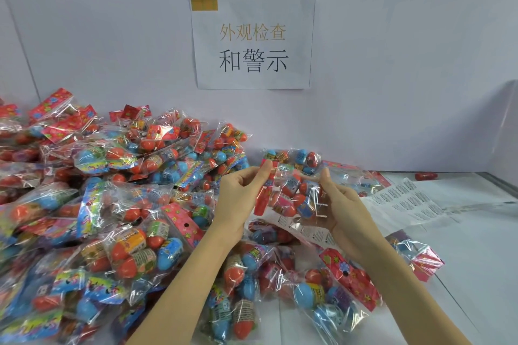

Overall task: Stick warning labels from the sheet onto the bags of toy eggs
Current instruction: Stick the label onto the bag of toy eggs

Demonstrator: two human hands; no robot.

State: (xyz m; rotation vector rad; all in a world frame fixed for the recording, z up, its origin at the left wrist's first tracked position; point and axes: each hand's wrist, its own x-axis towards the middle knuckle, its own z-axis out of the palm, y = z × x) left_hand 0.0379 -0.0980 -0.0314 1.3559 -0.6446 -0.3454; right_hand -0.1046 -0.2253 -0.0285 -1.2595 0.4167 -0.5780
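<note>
I hold one clear bag of toy eggs up above the table between both hands. My left hand pinches its red header edge on the left side. My right hand grips the bag's right side with curled fingers. The bag holds red, blue and pink eggs. A white label sheet with rows of small printed labels lies flat on the table to the right of my hands. Another strip of labels lies just under the held bag.
A large heap of bagged eggs fills the left half of the table. Several more bags lie near my forearms. A loose red egg sits by the back wall at right. A paper sign hangs on the wall.
</note>
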